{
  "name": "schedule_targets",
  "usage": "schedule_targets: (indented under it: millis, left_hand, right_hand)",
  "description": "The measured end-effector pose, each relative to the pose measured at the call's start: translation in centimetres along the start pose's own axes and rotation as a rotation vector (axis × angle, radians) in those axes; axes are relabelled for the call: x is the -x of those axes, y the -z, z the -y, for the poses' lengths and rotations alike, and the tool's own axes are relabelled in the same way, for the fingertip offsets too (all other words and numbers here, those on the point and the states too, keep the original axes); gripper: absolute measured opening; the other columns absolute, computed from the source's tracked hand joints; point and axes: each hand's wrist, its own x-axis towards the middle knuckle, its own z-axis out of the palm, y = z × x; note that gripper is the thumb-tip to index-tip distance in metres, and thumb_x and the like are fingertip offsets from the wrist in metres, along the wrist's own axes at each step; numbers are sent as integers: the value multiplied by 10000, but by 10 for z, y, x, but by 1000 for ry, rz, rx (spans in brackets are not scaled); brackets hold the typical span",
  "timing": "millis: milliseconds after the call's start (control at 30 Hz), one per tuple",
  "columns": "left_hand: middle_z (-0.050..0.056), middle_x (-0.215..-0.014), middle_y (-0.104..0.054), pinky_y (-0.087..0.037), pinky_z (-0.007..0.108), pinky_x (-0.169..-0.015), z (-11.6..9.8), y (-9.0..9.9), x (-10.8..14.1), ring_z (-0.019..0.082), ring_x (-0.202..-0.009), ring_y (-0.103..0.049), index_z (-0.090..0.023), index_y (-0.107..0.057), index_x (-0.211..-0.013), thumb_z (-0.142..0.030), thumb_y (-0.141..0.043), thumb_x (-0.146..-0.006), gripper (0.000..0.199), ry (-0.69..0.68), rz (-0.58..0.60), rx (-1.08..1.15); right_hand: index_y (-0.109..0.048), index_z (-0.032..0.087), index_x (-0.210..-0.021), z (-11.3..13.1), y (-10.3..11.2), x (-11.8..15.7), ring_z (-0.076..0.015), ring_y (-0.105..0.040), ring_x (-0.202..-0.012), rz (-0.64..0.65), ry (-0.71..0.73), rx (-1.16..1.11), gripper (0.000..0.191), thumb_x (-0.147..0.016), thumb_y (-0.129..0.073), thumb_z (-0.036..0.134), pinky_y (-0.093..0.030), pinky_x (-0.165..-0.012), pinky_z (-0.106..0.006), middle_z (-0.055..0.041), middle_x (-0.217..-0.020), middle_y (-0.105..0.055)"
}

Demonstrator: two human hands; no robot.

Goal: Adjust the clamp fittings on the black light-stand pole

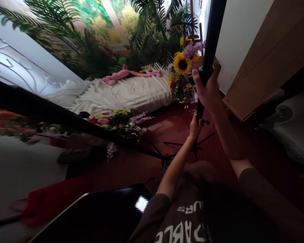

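Both my hands grip a tall black pole (209, 44), which looks like a light stand. My right hand (206, 88) wraps it high up, near a black clamp or knob. Lower down, my left hand (195, 128) closes around the same pole just above a small side knob. The stand's splayed tripod legs (182, 144) rest on the floor beneath my hands. Behind the pole, close to my right hand, stands a sunflower bouquet (181, 64).
A white-draped bed (121, 94) with a pink plush toy (128, 75) lies before a palm-leaf backdrop. Artificial flowers (119, 125) line a black beam. A wooden panel (266, 57) stands at right, and a dark glossy screen (98, 216) sits at bottom on the red floor.
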Motion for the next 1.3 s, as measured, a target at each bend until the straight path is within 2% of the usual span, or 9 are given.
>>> schedule_targets:
  millis: [100,233,367,467,633,867,1067,1167,1300]
  left_hand:
    - [10,-773,-643,-455,216,-645,2,-1,0,109,-652,-604,-191,-522,-1037,-362,-522,-953,190,1,5,0]
    - [23,-807,-658,-462,229,-662,4,0,0,115,-661,-612,-191,-511,-1092,-379,-514,-957,232,12,30,-2]
    - [44,-882,-666,-468,250,-682,7,0,0,133,-702,-618,-189,-485,-1188,-421,-567,-920,364,17,32,-3]
    - [53,-912,-669,-465,256,-675,10,-1,-1,135,-698,-608,-195,-481,-1197,-415,-585,-902,382,15,30,-5]
    - [99,-980,-683,-493,299,-710,19,-2,-2,183,-796,-637,-197,-512,-1149,-395,-623,-871,359,-53,12,0]
    - [98,-858,-664,-482,312,-643,21,-2,-1,181,-689,-595,-192,-556,-1009,-441,-618,-866,294,-51,5,14]
    - [108,-940,-679,-505,297,-671,23,-2,-2,181,-757,-634,-178,-513,-1153,-415,-611,-880,375,-52,11,-19]
    - [96,-929,-677,-498,272,-693,25,-3,-3,162,-773,-637,-175,-500,-1157,-408,-579,-911,348,-65,10,-27]
    - [56,-849,-642,-465,245,-663,22,-4,-1,132,-704,-604,-191,-507,-1051,-421,-528,-945,254,-66,4,-17]
  right_hand:
    - [-392,249,-1268,-1,-3,-8,-230,-689,-1026,-101,-172,-19,584,-925,-395,722,-562,-924,-411,-63,-1070,-650]
    - [-434,251,-1045,4,-6,-10,-178,-680,-826,-175,-201,73,497,-920,-402,731,-558,-784,-323,-30,-864,-648]
    - [-447,235,-1078,-1,-14,2,-204,-691,-888,-219,-192,100,517,-936,-347,722,-558,-754,-346,-37,-897,-626]
    - [-455,224,-1104,-12,-23,23,-242,-687,-933,-217,-276,111,532,-919,-405,720,-560,-771,-394,-55,-941,-621]
    - [-476,229,-1057,-31,-39,66,-242,-673,-841,-234,-397,82,557,-863,-496,752,-559,-767,-400,-44,-851,-626]
    - [-460,234,-1152,-43,-49,88,-250,-667,-872,-139,-492,140,598,-876,-448,764,-543,-785,-406,-72,-921,-651]
    - [-396,266,-1322,-57,-30,103,-208,-656,-1031,60,-343,-8,586,-920,-473,686,-539,-899,-354,-73,-1135,-666]
    - [-461,276,-1288,-64,-11,127,-212,-663,-1052,55,-334,-92,546,-892,-573,636,-562,-897,-357,-68,-1164,-666]
    - [-558,272,-1144,-74,9,162,-193,-671,-1057,6,-391,-128,333,-908,-598,504,-558,-943,-358,-63,-1137,-682]
